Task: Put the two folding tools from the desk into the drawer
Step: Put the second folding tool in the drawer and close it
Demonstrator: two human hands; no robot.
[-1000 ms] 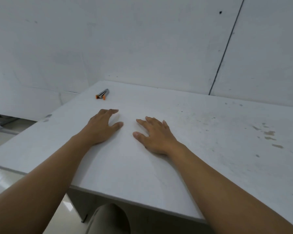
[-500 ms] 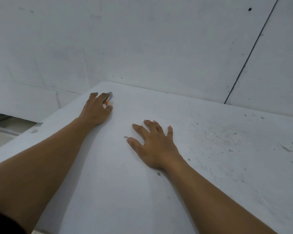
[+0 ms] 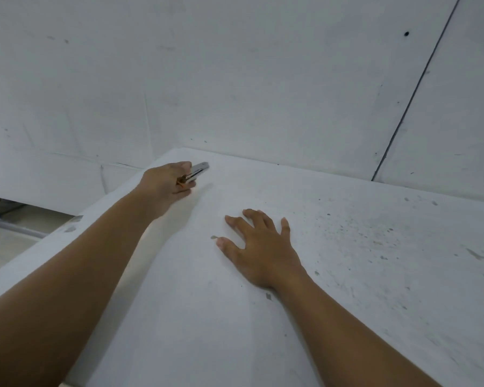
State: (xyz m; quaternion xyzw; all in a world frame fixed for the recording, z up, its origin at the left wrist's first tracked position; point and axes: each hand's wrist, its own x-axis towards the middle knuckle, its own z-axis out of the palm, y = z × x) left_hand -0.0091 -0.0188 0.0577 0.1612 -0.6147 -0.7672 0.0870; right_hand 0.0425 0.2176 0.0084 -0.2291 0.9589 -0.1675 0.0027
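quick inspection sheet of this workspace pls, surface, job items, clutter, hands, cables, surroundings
surface: white desk, grey specks and scuffs, mostly toward the right
job's things: one folding tool, silver with an orange end, held at the far left corner; second tool and drawer not in view
clutter: nothing seen
grippers: left hand closed on the tool; right hand flat on the desk, fingers spread
cables: nothing seen
surroundings: white wall panels with a dark seam; pale floor at left

A single wide-angle head camera looks forward and down over a white desk (image 3: 347, 275) toward the wall (image 3: 235, 79) at 12 o'clock, close enough that both forearms fill the lower frame; the desk's far left corner sits near 11 o'clock.
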